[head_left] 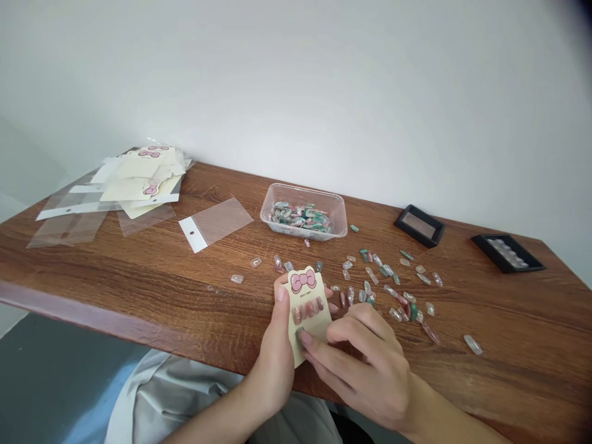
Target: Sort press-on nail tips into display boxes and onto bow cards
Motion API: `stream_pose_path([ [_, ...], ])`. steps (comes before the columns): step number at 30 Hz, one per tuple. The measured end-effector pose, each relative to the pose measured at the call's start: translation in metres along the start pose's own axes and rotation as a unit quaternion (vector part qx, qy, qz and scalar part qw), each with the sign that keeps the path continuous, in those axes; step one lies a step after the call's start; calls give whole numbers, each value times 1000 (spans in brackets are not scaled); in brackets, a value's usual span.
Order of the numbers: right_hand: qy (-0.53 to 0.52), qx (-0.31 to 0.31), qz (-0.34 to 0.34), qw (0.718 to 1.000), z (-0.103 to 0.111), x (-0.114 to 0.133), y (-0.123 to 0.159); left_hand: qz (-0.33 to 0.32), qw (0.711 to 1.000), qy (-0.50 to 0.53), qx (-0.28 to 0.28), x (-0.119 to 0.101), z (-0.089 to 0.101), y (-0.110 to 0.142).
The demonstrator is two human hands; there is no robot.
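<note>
Stretching across the view, a brown wood-grain bench (198,308) holds a loose pile of cream cards and clear sleeves (139,176) at its far left. A clear plastic tub (340,213) of green, pink and clear press-on nails sits near the wall. Over the front edge, the left grip (272,357) is closed around the sides of a bow-topped card (324,317); the right grip (377,370) has a fingertip on its lower part, though whether it pinches cannot be told. One clear sleeve (222,222) lies between pile and tub. Two small black trays (433,237) rest at right. Smallest are the scattered nails (388,269), the card's pinkish row (309,308) and a greenish nail (300,333) beneath that fingertip.
</note>
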State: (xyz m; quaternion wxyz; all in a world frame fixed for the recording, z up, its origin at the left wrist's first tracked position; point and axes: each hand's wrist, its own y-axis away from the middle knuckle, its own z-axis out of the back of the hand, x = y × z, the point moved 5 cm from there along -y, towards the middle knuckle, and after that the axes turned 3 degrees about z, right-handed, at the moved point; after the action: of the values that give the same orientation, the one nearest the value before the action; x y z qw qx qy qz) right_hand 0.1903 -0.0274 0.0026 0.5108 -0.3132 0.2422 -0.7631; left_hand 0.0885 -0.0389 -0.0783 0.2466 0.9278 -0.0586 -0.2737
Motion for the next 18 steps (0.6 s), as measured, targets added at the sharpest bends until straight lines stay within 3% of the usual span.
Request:
stream_pose_path([
  [9, 10, 56, 47, 997, -6, -1, 9, 53, 998, -24, 13, -3, -3, 2],
  [13, 13, 44, 58, 997, -8, -2, 15, 49, 998, -21, 26, -2, -2, 3],
  [18, -1, 21, 57, 998, -3, -2, 15, 48, 999, -23, 3, 6, 7, -2],
])
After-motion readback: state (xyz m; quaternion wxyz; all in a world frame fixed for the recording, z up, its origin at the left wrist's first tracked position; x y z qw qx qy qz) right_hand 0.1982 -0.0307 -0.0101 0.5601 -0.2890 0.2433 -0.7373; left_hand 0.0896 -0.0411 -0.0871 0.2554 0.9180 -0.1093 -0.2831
